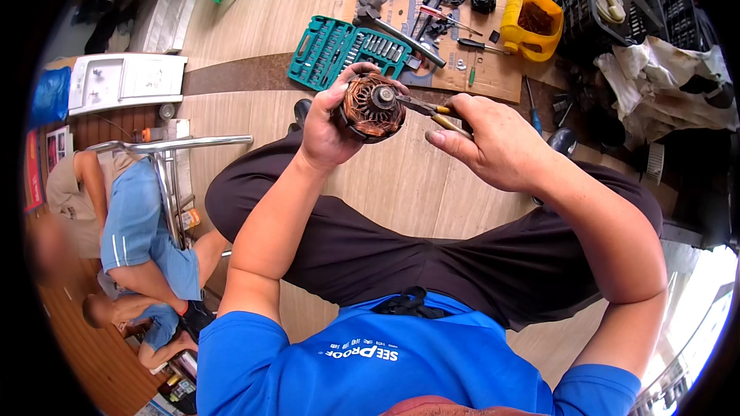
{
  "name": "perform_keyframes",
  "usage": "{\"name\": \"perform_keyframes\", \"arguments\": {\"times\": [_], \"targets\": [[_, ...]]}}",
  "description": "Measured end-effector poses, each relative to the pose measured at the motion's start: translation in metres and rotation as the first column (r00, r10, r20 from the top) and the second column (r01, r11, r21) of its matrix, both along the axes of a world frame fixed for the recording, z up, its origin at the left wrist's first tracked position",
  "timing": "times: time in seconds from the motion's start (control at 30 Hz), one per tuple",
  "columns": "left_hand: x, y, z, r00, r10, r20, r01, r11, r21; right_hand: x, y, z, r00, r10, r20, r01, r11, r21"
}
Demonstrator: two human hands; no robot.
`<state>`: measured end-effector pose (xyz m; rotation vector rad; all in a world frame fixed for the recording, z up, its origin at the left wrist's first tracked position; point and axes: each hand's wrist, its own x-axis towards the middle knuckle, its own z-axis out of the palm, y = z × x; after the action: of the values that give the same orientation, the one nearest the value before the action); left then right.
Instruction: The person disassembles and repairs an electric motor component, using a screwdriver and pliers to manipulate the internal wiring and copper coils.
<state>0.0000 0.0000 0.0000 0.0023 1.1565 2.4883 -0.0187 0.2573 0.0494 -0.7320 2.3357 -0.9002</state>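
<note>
My left hand [329, 125] is wrapped round a motor armature [371, 108] with copper windings, holding it up off the floor between my knees. Its shaft end, a round metal hub, faces up toward me. In my right hand [497, 139] is a pair of pliers [441, 113] with yellowish handles. The jaws point left and meet the armature at the edge of its hub; whether they grip a wire there is too small to tell. My right fingers and thumb lie around the handles.
Beyond my hands lies a green socket set case [324, 50], with a hammer [397, 35] across it. Cardboard [493, 69] bears screwdrivers and motor parts. A cut yellow jug [532, 23] and black crates [617, 0] stand at right. Two people sit at left near a metal-framed seat.
</note>
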Motion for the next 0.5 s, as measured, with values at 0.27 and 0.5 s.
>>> {"name": "perform_keyframes", "arguments": {"times": [0.27, 0.5], "targets": [[0.0002, 0.0005, 0.0009, 1.000, -0.024, -0.011, 0.025, 0.996, 0.088, 0.0049, 0.0015, -0.0034, 0.995, -0.011, -0.102, 0.012, 1.000, 0.016], [-0.0016, -0.0003, 0.0020, 1.000, -0.023, -0.008, 0.024, 0.998, 0.066, 0.0039, 0.0023, -0.0015, 0.992, -0.001, -0.130, 0.005, 0.999, 0.033]]}}
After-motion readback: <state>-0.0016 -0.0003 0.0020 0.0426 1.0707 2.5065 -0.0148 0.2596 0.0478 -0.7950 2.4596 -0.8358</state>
